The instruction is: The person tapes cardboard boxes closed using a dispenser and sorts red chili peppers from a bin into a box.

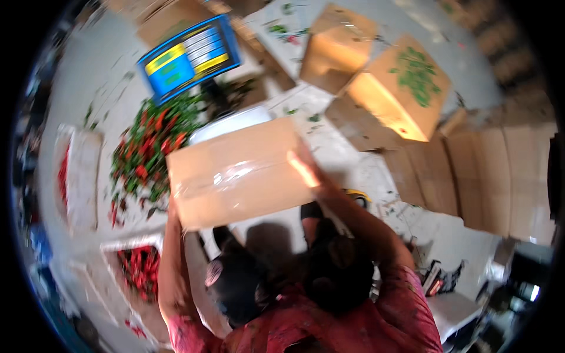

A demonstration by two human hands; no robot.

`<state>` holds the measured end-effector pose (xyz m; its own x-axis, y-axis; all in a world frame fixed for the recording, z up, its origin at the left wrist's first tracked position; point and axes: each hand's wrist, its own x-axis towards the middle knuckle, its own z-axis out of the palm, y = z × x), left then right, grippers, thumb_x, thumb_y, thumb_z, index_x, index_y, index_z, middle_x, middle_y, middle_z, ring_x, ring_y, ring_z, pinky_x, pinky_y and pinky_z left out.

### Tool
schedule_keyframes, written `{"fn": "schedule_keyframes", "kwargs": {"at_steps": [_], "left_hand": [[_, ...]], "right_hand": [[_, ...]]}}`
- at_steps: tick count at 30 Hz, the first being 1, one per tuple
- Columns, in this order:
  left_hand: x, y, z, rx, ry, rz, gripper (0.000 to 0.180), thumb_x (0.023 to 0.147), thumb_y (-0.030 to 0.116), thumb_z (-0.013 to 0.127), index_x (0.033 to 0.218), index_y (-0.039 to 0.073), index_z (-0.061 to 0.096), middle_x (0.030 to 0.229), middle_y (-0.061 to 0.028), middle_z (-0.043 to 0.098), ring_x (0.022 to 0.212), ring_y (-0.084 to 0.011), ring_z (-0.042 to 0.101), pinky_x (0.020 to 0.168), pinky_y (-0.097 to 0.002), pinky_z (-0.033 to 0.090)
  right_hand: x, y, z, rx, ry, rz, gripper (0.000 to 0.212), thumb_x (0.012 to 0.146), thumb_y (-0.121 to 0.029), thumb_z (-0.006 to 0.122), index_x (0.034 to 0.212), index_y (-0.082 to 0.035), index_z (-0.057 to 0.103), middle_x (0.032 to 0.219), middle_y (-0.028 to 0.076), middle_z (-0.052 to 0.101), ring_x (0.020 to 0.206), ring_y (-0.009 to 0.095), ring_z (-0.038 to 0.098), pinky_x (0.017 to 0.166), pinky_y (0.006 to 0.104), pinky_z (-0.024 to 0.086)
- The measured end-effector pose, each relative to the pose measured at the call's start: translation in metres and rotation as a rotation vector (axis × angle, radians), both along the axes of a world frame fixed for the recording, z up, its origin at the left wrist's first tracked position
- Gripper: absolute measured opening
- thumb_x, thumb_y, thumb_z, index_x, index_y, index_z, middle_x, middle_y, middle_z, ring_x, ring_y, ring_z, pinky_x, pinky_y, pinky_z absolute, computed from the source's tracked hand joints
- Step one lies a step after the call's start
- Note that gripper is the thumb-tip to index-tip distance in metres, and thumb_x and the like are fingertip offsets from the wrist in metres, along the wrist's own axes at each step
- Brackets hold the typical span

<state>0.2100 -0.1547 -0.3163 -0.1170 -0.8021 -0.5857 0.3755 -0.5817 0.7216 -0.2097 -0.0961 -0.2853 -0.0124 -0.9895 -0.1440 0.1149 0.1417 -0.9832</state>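
Observation:
A taped brown cardboard box (241, 176) is held up in front of me between both hands, slightly tilted. My right hand (305, 169) presses against its right side, blurred by motion. On the other side my left hand (173, 207) grips the box near its lower left, with most of its fingers hidden by the cardboard. Just beyond the box stands a scale whose white platform (235, 122) is partly covered by it. Its blue and yellow display (188, 57) rises on a black post.
Red peppers and green leaves (150, 147) lie heaped on the floor at left. White foam boxes (85, 182) stand nearby, one holding red peppers (140, 267). Cardboard boxes (391, 88) sit at the far right, and a row of cartons (482, 170) lines the right side.

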Motion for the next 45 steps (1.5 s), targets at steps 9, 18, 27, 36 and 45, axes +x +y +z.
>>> {"fn": "schedule_keyframes", "kwargs": {"at_steps": [9,18,27,36,45], "left_hand": [[-0.062,0.036,-0.005,0.065,-0.022,-0.036,0.068,0.106,0.054,0.039,0.152,0.004,0.041,0.158,-0.0166,0.040,0.138,-0.0335,0.048,0.114,-0.0465,0.040],[-0.052,0.033,0.026,-0.006,-0.175,-0.071,0.069,0.106,0.055,0.038,0.152,0.004,0.039,0.156,-0.0178,0.041,0.137,-0.0340,0.049,0.113,-0.0480,0.042],[-0.132,0.022,0.066,-0.135,-0.150,-0.199,0.070,0.106,0.057,0.037,0.153,0.005,0.038,0.155,-0.0191,0.042,0.136,-0.0345,0.049,0.111,-0.0495,0.043],[-0.262,-0.024,0.149,-0.369,0.215,-0.399,0.071,0.106,0.058,0.037,0.153,0.005,0.036,0.154,-0.0203,0.043,0.136,-0.0350,0.050,0.110,-0.0510,0.045],[-0.438,-0.017,0.185,0.087,0.372,-0.595,0.071,0.103,0.059,0.043,0.156,0.015,0.025,0.146,-0.0274,0.047,0.128,-0.0391,0.055,0.097,-0.0540,0.053]], "right_hand": [[-0.015,0.037,-0.090,0.429,-0.282,-0.028,0.086,0.101,-0.069,0.033,0.161,-0.008,0.024,0.163,0.015,0.030,0.149,0.022,0.028,0.118,0.0345,0.029],[-0.006,0.061,-0.052,0.485,-0.463,-0.151,0.091,0.092,-0.079,0.044,0.153,-0.011,0.044,0.141,0.013,0.058,0.125,0.022,0.059,0.104,0.0338,0.046],[-0.093,0.097,-0.009,0.456,-0.232,-0.183,0.047,0.106,-0.048,0.050,0.116,-0.007,0.070,0.100,0.003,0.069,0.090,0.010,0.061,0.084,0.0276,0.049],[-0.149,0.113,0.285,0.030,0.255,-0.477,0.063,0.100,-0.051,0.057,0.134,0.002,0.061,0.129,0.012,0.066,0.119,0.023,0.061,0.100,0.0360,0.048],[-0.206,0.068,0.356,-0.394,1.158,-0.813,0.076,0.097,-0.044,0.062,0.150,0.004,0.037,0.143,0.027,0.054,0.131,0.040,0.054,0.111,0.0454,0.041]]}}
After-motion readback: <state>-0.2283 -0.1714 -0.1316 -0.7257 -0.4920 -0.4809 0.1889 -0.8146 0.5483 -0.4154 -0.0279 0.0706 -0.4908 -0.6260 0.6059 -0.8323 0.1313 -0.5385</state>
